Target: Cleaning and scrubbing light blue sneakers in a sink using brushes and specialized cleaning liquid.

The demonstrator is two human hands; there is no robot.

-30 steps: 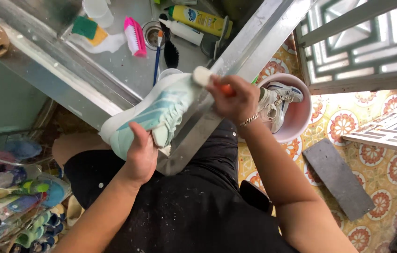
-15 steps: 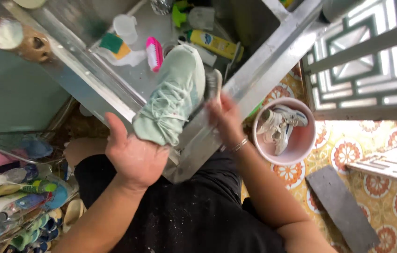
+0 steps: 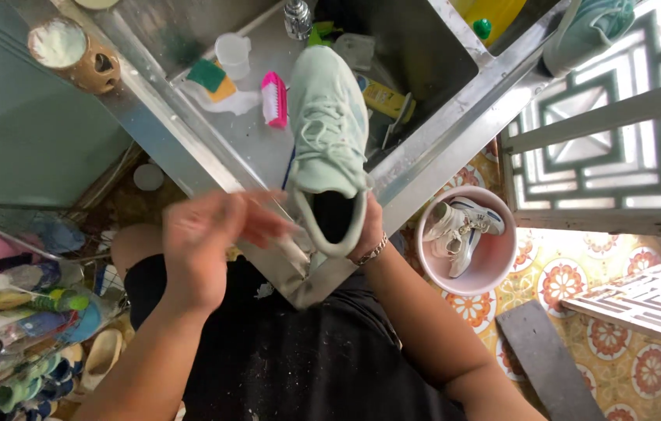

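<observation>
A mint-green sneaker (image 3: 326, 129) lies lengthwise over the metal sink (image 3: 190, 160), toe pointing away and its dark opening facing me. My right hand (image 3: 369, 230) grips it from under the heel; only the fingers and a wrist bracelet show. My left hand (image 3: 206, 242) is blurred, just left of the heel, fingers spread and holding nothing. It reaches toward the shoe's collar; I cannot tell whether it touches. No brush is visible in either hand.
In the sink lie a pink scrub brush (image 3: 273, 99), a green-and-yellow sponge (image 3: 212, 78) and a small cup (image 3: 233, 51). A pink bucket (image 3: 494, 265) holding white sneakers stands on the tiled floor to the right. Bottles (image 3: 19, 312) crowd the lower left. A grey slab (image 3: 549, 362) lies at lower right.
The sneaker has turned from sideways to toe-away and passed from my left hand to my right. My left hand let go and now hovers open beside the heel. The brush is out of sight.
</observation>
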